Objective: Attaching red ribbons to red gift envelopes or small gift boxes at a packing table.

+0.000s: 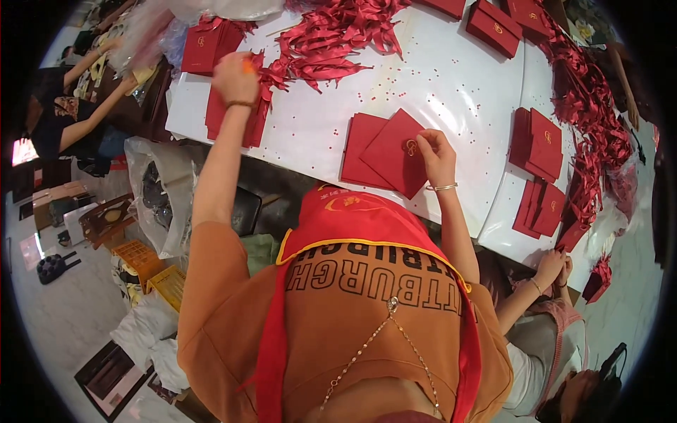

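Observation:
A flat red paper piece (395, 156) with a gold emblem lies turned at an angle over a small red stack (355, 151), near the table's front edge. My right hand (438, 158) is at its right corner, thumb and fingertips pinched together on the edge. My left hand (237, 79) reaches far out to the left with its fingers curled in. Something small and orange (249, 66) shows at those fingertips; what they grip is hidden. Just below that hand lies a pile of red paper pieces (229, 121), with red ribbon (262, 74) beside it.
Red ribbons (338, 42) heap at the back of the white table (303, 120), and small red dots are scattered over it. More red stacks (537, 144) stand at right beside a long ribbon pile (589, 141). Other people's hands (550, 271) work at right and far left.

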Tool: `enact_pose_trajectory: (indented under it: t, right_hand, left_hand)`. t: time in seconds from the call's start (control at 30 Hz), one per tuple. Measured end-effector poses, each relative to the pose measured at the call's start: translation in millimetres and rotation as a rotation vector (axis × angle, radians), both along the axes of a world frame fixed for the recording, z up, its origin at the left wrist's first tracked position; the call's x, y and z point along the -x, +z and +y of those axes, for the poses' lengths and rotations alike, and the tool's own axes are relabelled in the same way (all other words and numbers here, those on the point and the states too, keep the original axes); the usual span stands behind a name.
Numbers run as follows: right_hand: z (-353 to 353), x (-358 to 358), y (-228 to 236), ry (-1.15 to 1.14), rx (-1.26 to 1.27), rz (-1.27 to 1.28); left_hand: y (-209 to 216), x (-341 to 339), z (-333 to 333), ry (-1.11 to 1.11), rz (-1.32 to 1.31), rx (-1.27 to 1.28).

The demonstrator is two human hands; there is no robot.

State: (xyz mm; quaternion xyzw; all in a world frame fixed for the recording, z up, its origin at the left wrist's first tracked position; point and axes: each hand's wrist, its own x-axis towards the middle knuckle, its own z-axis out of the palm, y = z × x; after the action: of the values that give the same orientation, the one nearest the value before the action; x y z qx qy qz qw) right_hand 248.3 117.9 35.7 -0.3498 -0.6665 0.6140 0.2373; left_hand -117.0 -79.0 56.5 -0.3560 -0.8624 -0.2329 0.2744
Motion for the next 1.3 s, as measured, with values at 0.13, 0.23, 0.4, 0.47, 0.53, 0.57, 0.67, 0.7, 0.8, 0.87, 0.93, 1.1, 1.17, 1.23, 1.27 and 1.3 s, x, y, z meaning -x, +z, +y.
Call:
enact_pose_trajectory:
  t: [0.13, 0.23, 0.4, 0.47, 0.53, 0.57, 0.67, 0.7, 0.8, 0.87, 0.93, 1.1, 1.17, 1.23, 1.27, 1.3]
  right_hand:
    - [2.5, 7.1, 7.1, 0.004, -0.097, -0.07]
    - [5.9, 3.6, 4.3, -0.005, -0.123, -0.064]
    - [14.6, -11.0, -14.8, -0.016, -0.342, -0.18]
    - [20.3, -10.9, -20.8, 0.003, -0.552, -0.23]
    - [22.3, -6.9, -29.0, 0.046, -0.737, -0.362]
    - [22.5, -4.2, -34.7, 0.037, -0.733, -0.372]
    - [16.7, 5.0, -39.0, 0.087, -0.789, -0.501]
    - [14.4, 6.9, -35.5, 0.089, -0.787, -0.505]
    - [5.8, 12.8, -27.7, 0.163, -0.865, -0.444]
    - [-1.6, 16.8, -18.8, 0.205, -0.864, -0.417]
    - [-6.9, 18.5, -14.1, 0.236, -0.906, -0.369]
    - [-11.3, 16.7, -2.4, 0.248, -0.946, -0.349]
    - [-14.5, 18.0, 0.9, 0.239, -0.988, -0.317]
    - [-16.0, 19.2, 7.7, 0.32, -0.889, -0.452]
    - [-13.7, 20.2, 10.2, 0.321, -0.889, -0.45]
    - [-8.8, 22.3, 11.9, 0.385, -0.724, -0.509]
  left_hand:
    - [-35.0, -60.5, 91.2, -0.522, -0.477, 0.078]
    - [-44.5, -100.4, 138.2, -0.421, -0.345, 0.418]
    - [-75.4, -101.5, 148.6, -0.253, -0.295, 0.466]
    - [-70.2, -109.4, 141.1, -0.261, -0.228, 0.445]
    - [-57.9, -117.6, 129.7, -0.368, -0.288, 0.409]
    - [-45.7, -123.9, 125.2, -0.466, -0.345, 0.368]
    - [-13.3, -148.0, 102.2, -0.595, -0.539, 0.34]
    - [-8.9, -156.2, 93.9, -0.671, -0.731, 0.302]
    - [-2.6, -189.5, 74.6, -0.839, -0.796, 0.159]
    - [-9.9, -200.9, 67.5, -0.753, -0.998, 0.145]
    - [-11.4, -205.4, 65.0, -0.636, -1.216, 0.184]
    - [-26.1, -217.3, 63.0, -0.527, -1.245, 0.133]
    - [-28.6, -219.8, 62.7, -0.522, -1.214, 0.128]
    - [-30.9, -223.3, 63.6, -0.516, -1.198, 0.088]
    - [-31.9, -223.9, 64.3, -0.515, -1.196, 0.088]
    - [-32.8, -224.1, 65.4, -0.506, -1.147, 0.078]
